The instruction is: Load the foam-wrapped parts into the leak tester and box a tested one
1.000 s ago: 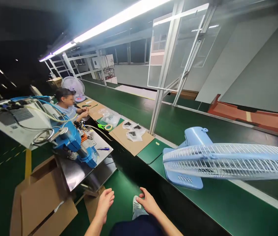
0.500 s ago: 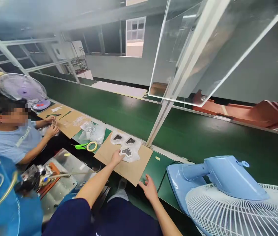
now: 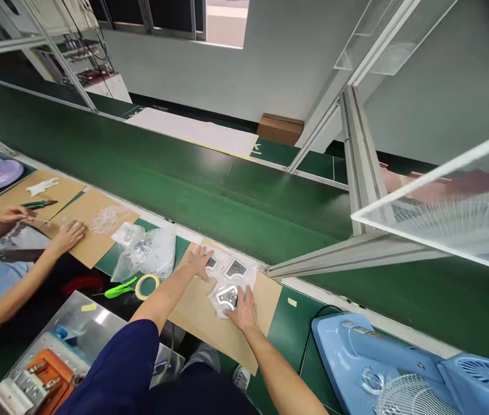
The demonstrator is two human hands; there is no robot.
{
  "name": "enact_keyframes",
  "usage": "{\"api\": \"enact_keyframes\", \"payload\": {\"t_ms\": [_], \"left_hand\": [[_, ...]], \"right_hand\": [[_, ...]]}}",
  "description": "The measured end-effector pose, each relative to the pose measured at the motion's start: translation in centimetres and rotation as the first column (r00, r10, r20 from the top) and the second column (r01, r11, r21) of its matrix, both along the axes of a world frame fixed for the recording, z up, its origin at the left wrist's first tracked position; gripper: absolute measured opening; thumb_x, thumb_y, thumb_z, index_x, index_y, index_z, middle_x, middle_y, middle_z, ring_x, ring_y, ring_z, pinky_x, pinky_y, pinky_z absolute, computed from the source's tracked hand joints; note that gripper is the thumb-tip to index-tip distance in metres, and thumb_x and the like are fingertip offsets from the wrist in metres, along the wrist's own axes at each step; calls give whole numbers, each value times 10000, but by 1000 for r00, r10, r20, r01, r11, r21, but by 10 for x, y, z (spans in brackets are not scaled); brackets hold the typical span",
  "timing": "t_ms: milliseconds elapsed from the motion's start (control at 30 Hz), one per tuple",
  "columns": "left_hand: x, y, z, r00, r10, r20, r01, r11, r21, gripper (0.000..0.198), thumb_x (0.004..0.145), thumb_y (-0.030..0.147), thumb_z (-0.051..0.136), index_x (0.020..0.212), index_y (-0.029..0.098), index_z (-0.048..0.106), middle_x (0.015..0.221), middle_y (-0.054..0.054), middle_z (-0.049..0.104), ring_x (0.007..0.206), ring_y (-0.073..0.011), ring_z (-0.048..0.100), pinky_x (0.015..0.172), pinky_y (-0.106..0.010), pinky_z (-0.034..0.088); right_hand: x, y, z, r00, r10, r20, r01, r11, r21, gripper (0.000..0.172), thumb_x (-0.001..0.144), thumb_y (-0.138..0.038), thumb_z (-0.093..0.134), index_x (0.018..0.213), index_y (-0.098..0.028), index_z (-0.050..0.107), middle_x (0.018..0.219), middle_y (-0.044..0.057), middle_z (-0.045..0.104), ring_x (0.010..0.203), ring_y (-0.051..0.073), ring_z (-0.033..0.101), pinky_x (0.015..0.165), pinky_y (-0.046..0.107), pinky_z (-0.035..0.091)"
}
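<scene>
My left hand (image 3: 200,263) reaches over the upper left of the small dark plates, its fingers spread and covering part of it. My right hand (image 3: 244,309), fingers apart, touches the right side of the nearest plate (image 3: 227,298), which has a shiny light rim and small marks on it. A third dark plate (image 3: 236,268) lies behind that one. All three rest on thin white wrapping (image 3: 249,275), on a brown cardboard sheet (image 3: 198,308). Neither hand lifts anything clear of the sheet.
Left of the cardboard lie a tape roll (image 3: 147,286), a green-handled tool (image 3: 118,289) and clear plastic bags (image 3: 153,253). A co-worker's hands (image 3: 69,235) are farther left. A blue fan (image 3: 369,357) lies at the right. A metal post (image 3: 313,262) and clear panel stand close by.
My left hand has moved from the nearest plate to the upper left one. My right hand has come in from the cardboard's edge to the nearest plate. The view has tilted down.
</scene>
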State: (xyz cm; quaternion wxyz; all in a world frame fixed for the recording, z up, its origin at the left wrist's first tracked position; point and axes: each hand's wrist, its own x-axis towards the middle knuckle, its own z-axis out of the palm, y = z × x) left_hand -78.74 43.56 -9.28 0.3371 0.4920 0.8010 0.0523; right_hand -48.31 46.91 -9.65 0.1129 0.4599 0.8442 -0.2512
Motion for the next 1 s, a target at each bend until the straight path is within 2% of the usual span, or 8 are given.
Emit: {"api": "enact_keyframes", "payload": {"t_ms": [133, 267, 500, 567, 633, 733, 867, 1000], "left_hand": [[-5, -3, -4, 996, -88, 6, 87, 995, 56, 936, 661, 305, 876, 1497, 242, 460, 1570, -173, 380, 1478, -423, 300, 1199, -601, 290], [1, -22, -2, 997, -72, -3, 72, 994, 84, 713, 796, 302, 795, 1431, 185, 493, 1500, -153, 425, 1382, -384, 395, 1138, -564, 369], [15, -78, 0, 999, -33, 30, 30, 996, 81, 831, 643, 164, 812, 1412, 169, 497, 1462, -190, 426, 1345, -405, 416, 1152, -525, 350], [21, -87, 2, 997, -48, 61, 43, 995, 89, 825, 632, 139, 791, 1407, 178, 511, 1471, -202, 418, 1364, -419, 398, 1166, -523, 334], [28, -91, 5, 990, -81, 115, 69, 992, 104, 843, 623, 134, 781, 1421, 178, 513, 1476, -205, 423, 1379, -422, 392, 1176, -512, 327], [36, -86, 9, 955, -161, 248, 132, 983, 129, 1012, 525, 106, 814, 1477, 222, 490, 1482, -171, 464, 1392, -408, 410, 1198, -467, 316], [36, -59, 10, 864, -224, 451, 180, 974, 139, 1327, 371, 72, 854, 1586, 286, 364, 1537, -126, 477, 1446, -404, 396, 1231, -431, 284], [27, -16, 6, 751, -159, 641, 177, 984, 36, 1335, 387, 176, 914, 1595, 232, 346, 1414, -148, 595, 1316, -403, 554, 1118, -453, 437]], "right_hand": [[-1, 3, -6, 992, -1, -125, 5, 999, 34, 811, 723, -275, 786, 1469, -147, 492, 1522, 244, 411, 1418, 442, 354, 1139, 572, 352], [11, 4, 6, 986, 23, -165, -17, 999, 36, 664, 723, -229, 710, 1359, -114, 561, 1325, 212, 569, 1249, 390, 501, 1106, 501, 405], [29, 10, 37, 930, 84, -358, -87, 996, 9, 706, 716, -284, 706, 1384, -126, 545, 1363, 176, 531, 1315, 345, 459, 1184, 456, 354], [22, 19, 36, 918, 91, -387, -102, 995, -10, 711, 684, -271, 714, 1363, -128, 560, 1476, 188, 428, 1364, 345, 430, 1200, 452, 338], [12, 31, 31, 911, 11, -413, -64, 991, -116, 753, 627, -258, 740, 1348, -121, 571, 1617, 199, 212, 1413, 354, 394, 1214, 445, 320], [3, 48, 23, 884, -171, -435, 18, 942, -335, 834, 542, -246, 787, 1343, -117, 592, 1670, 196, 33, 1479, 368, 317, 1236, 444, 280], [13, 62, 18, 843, -305, -444, 77, 884, -461, 847, 483, -265, 845, 1306, -186, 659, 1661, 148, 198, 1538, 369, 199, 1257, 484, 217], [30, 58, 15, 742, -494, -454, 185, 802, -568, 824, 588, -417, 817, 1362, -198, 640, 1617, 136, 338, 1540, 351, 213, 1250, 505, 217]]}}
